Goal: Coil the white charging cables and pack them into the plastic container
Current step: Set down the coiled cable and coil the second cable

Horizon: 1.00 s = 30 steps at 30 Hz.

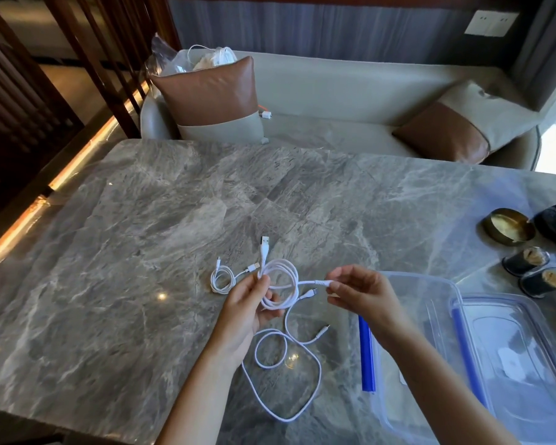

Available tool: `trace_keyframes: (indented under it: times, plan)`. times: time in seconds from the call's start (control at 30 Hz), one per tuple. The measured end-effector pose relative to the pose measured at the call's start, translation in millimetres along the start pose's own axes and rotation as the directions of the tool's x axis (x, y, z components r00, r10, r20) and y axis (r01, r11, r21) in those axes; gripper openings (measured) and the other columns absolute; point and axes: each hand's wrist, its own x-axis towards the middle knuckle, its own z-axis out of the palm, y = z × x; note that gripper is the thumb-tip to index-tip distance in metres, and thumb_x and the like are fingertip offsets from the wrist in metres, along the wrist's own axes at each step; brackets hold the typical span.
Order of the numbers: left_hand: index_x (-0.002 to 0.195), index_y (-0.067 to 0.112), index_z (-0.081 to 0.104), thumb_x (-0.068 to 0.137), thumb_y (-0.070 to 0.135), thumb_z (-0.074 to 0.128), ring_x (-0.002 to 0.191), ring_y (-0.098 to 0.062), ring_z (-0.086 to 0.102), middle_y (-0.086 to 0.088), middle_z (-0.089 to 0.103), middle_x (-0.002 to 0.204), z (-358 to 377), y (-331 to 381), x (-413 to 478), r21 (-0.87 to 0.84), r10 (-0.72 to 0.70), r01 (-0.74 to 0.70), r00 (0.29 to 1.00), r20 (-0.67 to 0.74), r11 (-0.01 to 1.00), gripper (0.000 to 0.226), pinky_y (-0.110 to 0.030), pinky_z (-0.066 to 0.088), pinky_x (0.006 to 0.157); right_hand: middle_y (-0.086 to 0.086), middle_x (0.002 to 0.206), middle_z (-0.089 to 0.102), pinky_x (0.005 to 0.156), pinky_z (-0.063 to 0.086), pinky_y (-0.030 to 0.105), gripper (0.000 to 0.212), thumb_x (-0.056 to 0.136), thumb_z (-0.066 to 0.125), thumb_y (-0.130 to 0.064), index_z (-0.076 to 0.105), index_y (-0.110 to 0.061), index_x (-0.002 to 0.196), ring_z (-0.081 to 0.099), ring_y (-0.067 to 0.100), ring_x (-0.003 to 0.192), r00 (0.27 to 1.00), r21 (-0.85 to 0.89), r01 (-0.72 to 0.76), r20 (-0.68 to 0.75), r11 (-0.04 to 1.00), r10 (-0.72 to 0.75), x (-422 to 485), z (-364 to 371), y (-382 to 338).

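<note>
Holding, at frame centre: one coiled white cable [278, 284], pinched at its left side between the thumb and fingers of my left hand [249, 311], USB plug pointing up. My right hand [358, 292] — fingertips closed — grips that cable's other connector end, drawn out to the right. Item two: small coiled cable [222, 279], lying on the marble table [126, 236] just left of my left hand. Item three: loose cable [283, 377], sprawled in open loops below centre, uncoiled. Plastic container [411, 316] (clear, blue clips) sits at lower right, its lid [520, 358] beside it. Brass dish [507, 225] — right edge.
</note>
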Motion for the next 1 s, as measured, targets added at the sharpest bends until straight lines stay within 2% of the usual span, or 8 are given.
trace_keyframes:
  times: [0.2, 0.3, 0.4, 0.47, 0.53, 0.67, 0.83, 1.0]
  plan:
    - [0.085, 0.015, 0.064, 0.091, 0.016, 0.051, 0.058, -0.004, 0.059, 0.007, 0.064, 0.068, -6, -4, 2, 0.165, -0.102, 0.083, 0.988, 0.113, 0.983, 0.014, -0.020, 0.051, 0.052, -0.006, 0.104, 0.069, 0.080, 0.048, 0.012, 0.016, 0.089, 0.060, -0.012, 0.066, -0.020, 0.101, 0.063, 0.001, 0.093, 0.994, -0.293, 0.110, 0.028, 0.950, -0.106, 6, 10, 0]
    - [0.086, 0.010, 0.064, 0.092, 0.010, 0.047, 0.057, -0.007, 0.056, 0.002, 0.063, 0.065, -1, -5, 3, 0.131, -0.131, 0.109, 0.976, 0.171, 0.985, 0.018, -0.020, 0.051, 0.053, 0.002, 0.105, 0.070, 0.086, 0.049, 0.017, 0.019, 0.092, 0.055, -0.013, 0.062, -0.014, 0.110, 0.064, 0.006, 0.096, 0.985, -0.268, 0.092, 0.166, 0.959, -0.048, 8, 22, 0]
    - [0.085, 0.008, 0.062, 0.093, 0.009, 0.044, 0.057, -0.007, 0.052, 0.002, 0.054, 0.058, 3, -5, 6, 0.177, -0.092, 0.062, 0.982, 0.166, 0.982, 0.019, -0.018, 0.045, 0.059, 0.010, 0.093, 0.069, 0.081, 0.051, 0.030, 0.021, 0.093, 0.053, -0.016, 0.060, -0.009, 0.112, 0.063, 0.014, 0.084, 0.965, -0.269, 0.037, 0.260, 0.963, 0.036, 8, 31, 4]
    - [0.084, 0.006, 0.060, 0.093, 0.013, 0.045, 0.066, -0.002, 0.056, 0.009, 0.057, 0.059, 1, -5, 7, 0.313, -0.033, -0.026, 0.983, 0.182, 0.949, 0.019, -0.013, 0.042, 0.068, 0.005, 0.080, 0.069, 0.076, 0.056, 0.034, 0.017, 0.094, 0.052, -0.014, 0.062, -0.012, 0.107, 0.065, 0.011, 0.075, 0.973, -0.218, -0.003, 0.224, 0.976, 0.053, 9, 34, 6]
    - [0.091, 0.001, 0.059, 0.094, 0.014, 0.046, 0.073, 0.005, 0.058, 0.015, 0.061, 0.062, -2, -7, 8, 0.393, -0.006, -0.083, 0.975, 0.221, 0.916, 0.019, -0.008, 0.042, 0.076, -0.003, 0.070, 0.069, 0.067, 0.059, 0.029, 0.015, 0.093, 0.052, -0.009, 0.064, -0.012, 0.102, 0.066, 0.007, 0.067, 0.979, -0.138, -0.028, 0.195, 0.990, 0.055, 10, 32, 8]
    - [0.108, 0.010, 0.059, 0.094, 0.012, 0.047, 0.067, -0.002, 0.053, 0.005, 0.056, 0.072, -7, -9, 13, 0.447, -0.039, -0.078, 0.968, 0.248, 0.891, 0.019, -0.013, 0.046, 0.066, -0.004, 0.066, 0.067, 0.064, 0.058, 0.026, 0.016, 0.092, 0.054, -0.008, 0.067, -0.015, 0.096, 0.064, 0.006, 0.064, 0.983, -0.059, -0.080, 0.162, 0.995, 0.089, 16, 29, 14]
    - [0.108, 0.009, 0.059, 0.091, 0.013, 0.054, 0.068, -0.012, 0.057, -0.007, 0.059, 0.088, -11, -21, 36, 0.480, -0.064, 0.018, 0.995, 0.079, 0.877, 0.018, -0.021, 0.048, 0.061, 0.002, 0.075, 0.069, 0.057, 0.055, 0.022, 0.016, 0.092, 0.054, -0.009, 0.065, -0.012, 0.103, 0.067, 0.007, 0.064, 0.983, -0.081, -0.173, 0.045, 0.982, 0.177, 34, 25, 28]
    - [0.097, 0.011, 0.058, 0.087, 0.010, 0.059, 0.057, 0.001, 0.059, -0.001, 0.060, 0.075, -12, -36, 76, 0.537, -0.046, 0.032, 0.999, 0.012, 0.843, 0.011, -0.023, 0.045, 0.063, 0.008, 0.076, 0.065, 0.055, 0.056, 0.022, 0.016, 0.092, 0.054, -0.006, 0.063, -0.004, 0.104, 0.062, 0.009, 0.059, 0.978, -0.148, -0.204, -0.078, 0.968, 0.194, 70, 23, 42]
